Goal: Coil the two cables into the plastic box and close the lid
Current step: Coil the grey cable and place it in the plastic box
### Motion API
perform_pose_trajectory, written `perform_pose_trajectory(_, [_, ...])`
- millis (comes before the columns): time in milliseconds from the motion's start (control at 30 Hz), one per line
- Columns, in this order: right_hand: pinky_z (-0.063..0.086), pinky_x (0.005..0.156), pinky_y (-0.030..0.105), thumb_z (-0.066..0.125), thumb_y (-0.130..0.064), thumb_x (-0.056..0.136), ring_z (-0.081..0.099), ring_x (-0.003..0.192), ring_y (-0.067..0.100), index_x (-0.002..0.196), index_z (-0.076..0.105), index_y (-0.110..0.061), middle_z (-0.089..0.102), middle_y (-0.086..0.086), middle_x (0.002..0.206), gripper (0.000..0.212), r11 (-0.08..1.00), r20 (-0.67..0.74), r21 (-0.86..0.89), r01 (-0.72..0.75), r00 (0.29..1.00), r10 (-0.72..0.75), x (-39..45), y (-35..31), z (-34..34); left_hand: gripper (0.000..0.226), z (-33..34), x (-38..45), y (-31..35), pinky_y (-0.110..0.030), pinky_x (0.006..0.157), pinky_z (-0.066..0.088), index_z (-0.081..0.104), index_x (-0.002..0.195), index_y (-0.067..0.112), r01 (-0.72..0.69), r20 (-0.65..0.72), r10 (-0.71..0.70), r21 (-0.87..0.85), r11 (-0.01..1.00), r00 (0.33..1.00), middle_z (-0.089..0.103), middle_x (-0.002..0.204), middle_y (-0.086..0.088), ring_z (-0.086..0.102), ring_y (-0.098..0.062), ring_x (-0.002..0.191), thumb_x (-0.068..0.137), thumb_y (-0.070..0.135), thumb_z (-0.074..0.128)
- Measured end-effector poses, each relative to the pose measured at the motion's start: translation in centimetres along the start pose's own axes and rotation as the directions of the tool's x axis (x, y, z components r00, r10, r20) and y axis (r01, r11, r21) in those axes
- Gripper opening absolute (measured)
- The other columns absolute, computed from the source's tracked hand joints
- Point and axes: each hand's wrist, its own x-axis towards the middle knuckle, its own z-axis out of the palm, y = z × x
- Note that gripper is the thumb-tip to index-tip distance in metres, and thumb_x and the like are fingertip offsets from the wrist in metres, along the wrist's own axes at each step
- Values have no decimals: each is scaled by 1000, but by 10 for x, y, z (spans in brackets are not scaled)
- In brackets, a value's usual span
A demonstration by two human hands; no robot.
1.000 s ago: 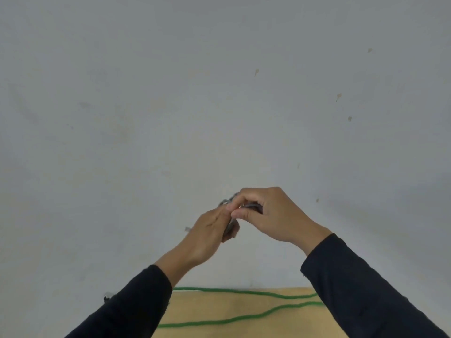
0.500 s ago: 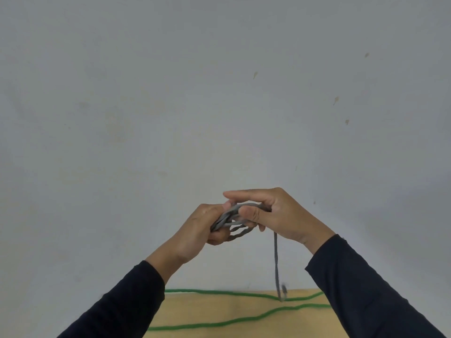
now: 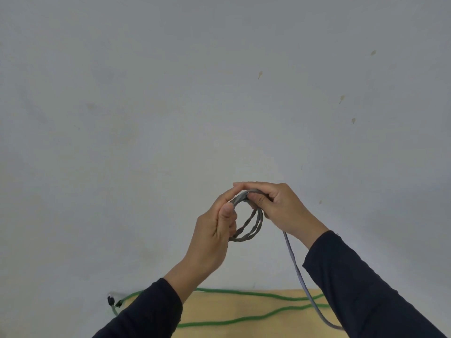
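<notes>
Both hands are raised in front of a pale grey wall (image 3: 170, 118), sharing a small coil of grey cable (image 3: 251, 228); the left hand (image 3: 214, 230) pinches the coil's left side between thumb and curled fingers, and the right hand (image 3: 280, 208) grips the top right — the loose tail drops from under it toward the wooden table (image 3: 231, 311) below (its end runs out of view); beneath both wrists a green cable (image 3: 244, 319) lies across that table in two strands.
</notes>
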Motion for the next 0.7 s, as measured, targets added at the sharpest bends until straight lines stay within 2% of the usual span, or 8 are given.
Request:
perform_pose_trajectory(67, [46,55,16,47,-9,95,59,68,15,107,67,-30,69,11,82,31,999,45,37,-29,999,27,3,0,-1,45,0,-3,-1,-24,48,26,51,126,42,-18,-8,18,74,997,1000,27,57,10,25,-13,52,88,61,34])
perform_pose_trajectory(167, [35,46,18,48,-13,95,45,60,13,112,65,-27,55,0,69,28,989,168,111,-101,982,82,3,2,-6,27,-1,-2,3,-26,45,31,54,113,52,-31,-94,50,198,980,994,35,52,8,31,-10,48,96,41,36])
perform_pose_trajectory(233, [38,46,21,52,-17,92,46,65,15,119,60,-30,59,-6,74,31,980,237,174,-98,970,55,0,3,-7,34,-1,-1,5,-24,43,33,57,107,49,-14,-167,43,174,985,985,39,49,9,34,-8,46,100,25,35])
perform_pose_trajectory(300, [38,46,22,55,-16,91,42,66,26,121,57,-38,60,-7,74,37,980,222,179,-83,974,42,-1,4,-4,34,0,-1,5,-21,43,32,58,107,45,23,-198,-8,73,997,980,37,48,12,33,-7,46,100,21,34])
perform_pose_trajectory(433, [29,43,17,47,-9,94,32,53,16,105,62,-50,44,12,70,45,986,156,126,-105,984,85,5,4,1,32,-3,0,7,-18,46,34,56,112,39,38,-113,-40,-17,999,993,41,54,12,36,-7,48,99,25,31])
perform_pose_trajectory(567, [30,43,9,44,-7,95,32,43,2,113,63,-31,40,0,61,35,993,234,19,-112,967,105,7,-5,-4,30,-15,2,12,-25,53,43,57,115,36,82,56,-82,3,997,995,52,70,15,47,-10,53,94,35,36])
perform_pose_trajectory(633, [28,43,12,44,-8,95,30,45,5,111,64,-30,36,3,61,34,994,291,5,-111,951,105,7,-5,-4,30,-15,2,13,-23,51,40,60,115,29,99,98,-97,-11,995,990,49,65,17,38,-9,49,99,22,35])
perform_pose_trajectory(700, [28,43,17,46,-10,95,30,50,10,111,64,-35,41,4,64,35,992,297,51,-118,950,98,8,-4,-1,35,-10,2,12,-21,45,32,64,111,24,129,51,-124,-106,986,991,39,60,13,28,-10,46,101,11,33])
